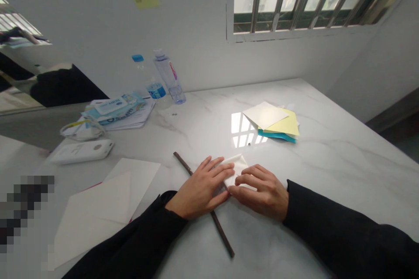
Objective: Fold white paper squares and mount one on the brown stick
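Observation:
A small folded sheet of white paper (239, 162) lies on the table between my two hands. My left hand (206, 185) rests palm down with its fingers stretched over the paper's left side. My right hand (262, 189) is curled, thumb and forefinger pinched at the paper's near edge, close to my left thumb. Part of the paper is hidden under both hands. A thin dark brown stick (222, 233) runs diagonally beneath my left hand; its middle is covered.
White sheets (94, 205) lie at the left. Farther right is a stack with yellow paper (284, 123). Two plastic bottles, one clear with a blue cap (155, 89) and one bluish (170, 76), stand by the wall. A wipes pack (114, 109) and a white device (83, 151) sit at the left.

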`<state>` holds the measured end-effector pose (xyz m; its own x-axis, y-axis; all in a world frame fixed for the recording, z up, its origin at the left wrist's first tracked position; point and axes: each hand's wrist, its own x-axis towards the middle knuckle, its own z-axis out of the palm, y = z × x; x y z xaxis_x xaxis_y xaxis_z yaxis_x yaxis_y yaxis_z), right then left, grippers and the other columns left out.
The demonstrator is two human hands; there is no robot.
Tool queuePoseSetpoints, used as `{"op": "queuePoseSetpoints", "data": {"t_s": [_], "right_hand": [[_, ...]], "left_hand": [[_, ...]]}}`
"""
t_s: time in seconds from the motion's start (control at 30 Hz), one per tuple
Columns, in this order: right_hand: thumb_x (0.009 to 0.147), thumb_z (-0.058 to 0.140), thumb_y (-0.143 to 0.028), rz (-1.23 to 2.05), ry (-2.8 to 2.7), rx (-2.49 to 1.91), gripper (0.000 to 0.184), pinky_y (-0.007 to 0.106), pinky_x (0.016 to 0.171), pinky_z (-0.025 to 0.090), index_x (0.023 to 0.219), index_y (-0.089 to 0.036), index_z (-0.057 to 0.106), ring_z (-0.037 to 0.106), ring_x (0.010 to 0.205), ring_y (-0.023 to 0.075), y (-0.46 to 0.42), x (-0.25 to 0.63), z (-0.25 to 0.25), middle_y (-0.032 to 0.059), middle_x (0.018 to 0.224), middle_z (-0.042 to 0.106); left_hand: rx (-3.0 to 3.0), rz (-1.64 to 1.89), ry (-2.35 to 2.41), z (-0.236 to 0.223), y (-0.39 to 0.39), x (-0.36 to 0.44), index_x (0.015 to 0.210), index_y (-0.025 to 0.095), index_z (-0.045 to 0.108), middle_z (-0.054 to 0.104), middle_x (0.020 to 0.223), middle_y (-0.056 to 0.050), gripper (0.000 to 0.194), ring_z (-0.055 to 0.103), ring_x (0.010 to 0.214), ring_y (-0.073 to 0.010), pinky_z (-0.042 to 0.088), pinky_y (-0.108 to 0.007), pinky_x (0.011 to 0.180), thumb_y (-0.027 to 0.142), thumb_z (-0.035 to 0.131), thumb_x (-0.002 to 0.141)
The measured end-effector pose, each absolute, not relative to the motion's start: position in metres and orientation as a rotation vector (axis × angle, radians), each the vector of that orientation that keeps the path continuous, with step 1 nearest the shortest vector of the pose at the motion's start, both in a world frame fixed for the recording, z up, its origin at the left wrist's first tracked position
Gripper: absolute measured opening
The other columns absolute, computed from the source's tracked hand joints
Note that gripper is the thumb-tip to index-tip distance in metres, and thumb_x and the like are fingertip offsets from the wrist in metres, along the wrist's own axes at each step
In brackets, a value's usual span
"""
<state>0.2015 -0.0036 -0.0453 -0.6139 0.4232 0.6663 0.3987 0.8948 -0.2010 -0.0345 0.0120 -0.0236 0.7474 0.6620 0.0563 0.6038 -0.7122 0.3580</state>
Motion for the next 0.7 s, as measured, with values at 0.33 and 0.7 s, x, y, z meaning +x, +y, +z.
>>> {"op": "queuePoseSetpoints", "data": {"t_s": [0.33, 0.7], "right_hand": [[0.095, 0.064, -0.019, 0.051, -2.297, -0.708, 0.004, 0.036, 0.077, 0.049, 0.096, -0.020, 0.068, 0.063, 0.088, 0.0201, -0.008, 0.189, -0.042, 0.0036, 0.090, 0.072], [0.098, 0.059, -0.017, -0.143, -2.433, -0.808, 0.009, 0.040, 0.077, 0.049, 0.096, -0.019, 0.067, 0.063, 0.091, 0.0235, -0.019, 0.185, -0.038, 0.0058, 0.091, 0.071]], "left_hand": [[2.628, 0.257, 0.984, -0.025, 0.011, -0.034, 0.144, 0.029, 0.049, 0.054, 0.152, -0.003, 0.052, 0.035, 0.149, -0.0285, 0.022, -0.055, 0.125, 0.028, 0.061, 0.093], [2.629, 0.277, 0.988, -0.025, 0.010, -0.034, 0.141, 0.027, 0.052, 0.053, 0.153, -0.005, 0.053, 0.034, 0.150, -0.0292, 0.022, -0.055, 0.125, 0.023, 0.061, 0.089]]}}
